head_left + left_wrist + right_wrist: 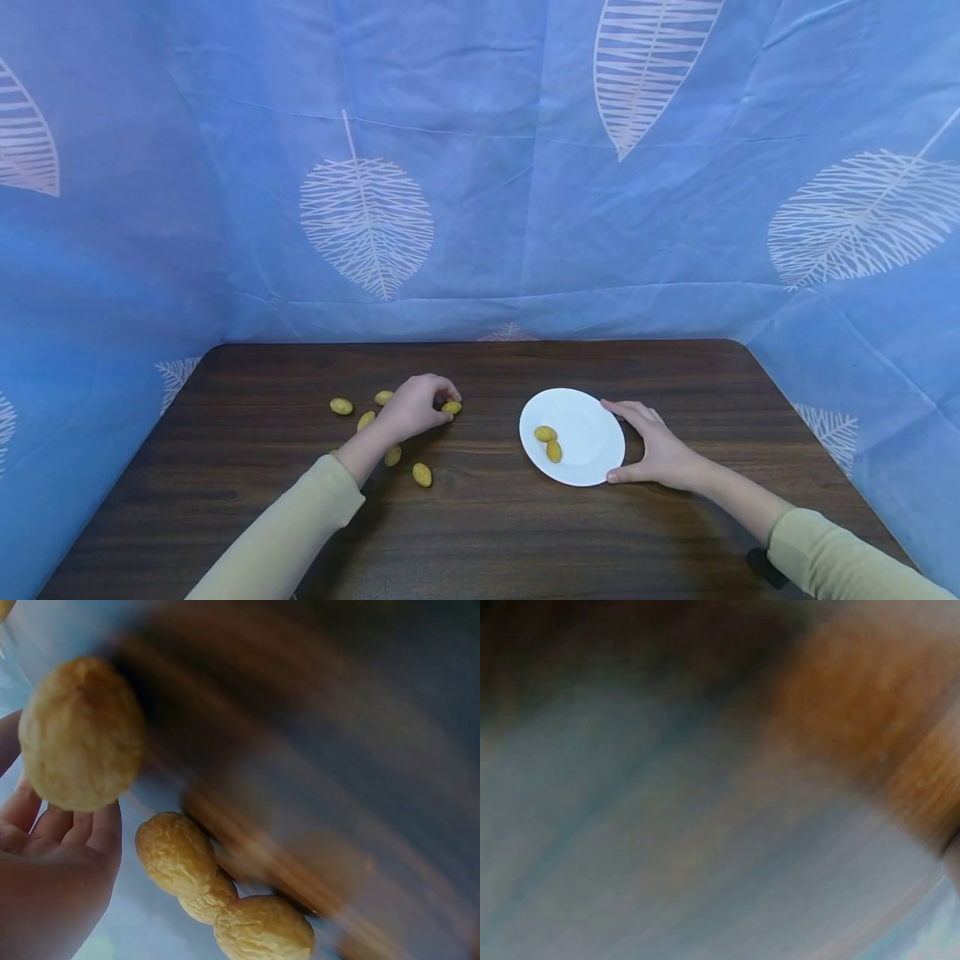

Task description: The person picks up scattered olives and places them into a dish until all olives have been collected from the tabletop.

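My left hand (411, 408) is over the left part of the table, pinching a small yellow wrinkled oval fruit (452, 407) between thumb and fingers. Behind and below that hand lie several like fruits, one (422, 475) nearer the front and another (341, 407) farther left. Some are partly hidden by the wrist. On the right, my right hand (666, 454) touches the rim of a white plate (588, 433) with spread, fairly straight fingers and thumb. Two of the fruits (553, 451) rest on the plate, side by side. The right wrist view is mostly blurred.
Everything stands on a dark wood-grain table (480, 533) with rounded far corners. A blue cloth (480, 208) with white leaf prints hangs behind it and along both sides. In the left wrist view, several fruits (264, 930) appear close together.
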The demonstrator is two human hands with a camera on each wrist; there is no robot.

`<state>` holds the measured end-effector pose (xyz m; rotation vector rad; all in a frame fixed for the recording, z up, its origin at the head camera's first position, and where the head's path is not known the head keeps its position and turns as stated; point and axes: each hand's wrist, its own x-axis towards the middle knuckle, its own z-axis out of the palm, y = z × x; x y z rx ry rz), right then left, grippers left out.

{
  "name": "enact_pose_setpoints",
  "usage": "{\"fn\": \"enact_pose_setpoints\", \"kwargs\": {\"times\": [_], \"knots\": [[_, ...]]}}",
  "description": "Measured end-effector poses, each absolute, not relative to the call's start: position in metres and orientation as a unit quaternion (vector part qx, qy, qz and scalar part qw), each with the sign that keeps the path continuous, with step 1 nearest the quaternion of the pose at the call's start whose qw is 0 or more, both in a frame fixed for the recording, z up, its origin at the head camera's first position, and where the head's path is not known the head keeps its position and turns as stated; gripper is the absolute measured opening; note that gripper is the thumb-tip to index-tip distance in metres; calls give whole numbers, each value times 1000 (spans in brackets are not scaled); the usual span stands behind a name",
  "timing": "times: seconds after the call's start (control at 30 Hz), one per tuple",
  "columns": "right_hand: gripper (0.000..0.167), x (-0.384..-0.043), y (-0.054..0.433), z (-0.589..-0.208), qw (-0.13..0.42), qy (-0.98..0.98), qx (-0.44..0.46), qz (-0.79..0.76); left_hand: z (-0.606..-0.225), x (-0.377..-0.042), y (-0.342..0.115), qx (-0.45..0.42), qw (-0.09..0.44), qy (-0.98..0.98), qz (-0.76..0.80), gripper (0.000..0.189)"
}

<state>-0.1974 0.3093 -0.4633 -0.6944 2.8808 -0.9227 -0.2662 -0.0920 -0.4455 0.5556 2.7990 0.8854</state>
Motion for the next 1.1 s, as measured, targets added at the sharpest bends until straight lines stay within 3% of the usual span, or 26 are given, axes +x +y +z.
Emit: {"fn": "enact_pose_setpoints", "kwargs": {"times": [1.1], "knots": [[107, -198, 309, -463, 16, 928, -225, -296, -425, -274, -29, 282, 49, 907, 308, 19]]}}
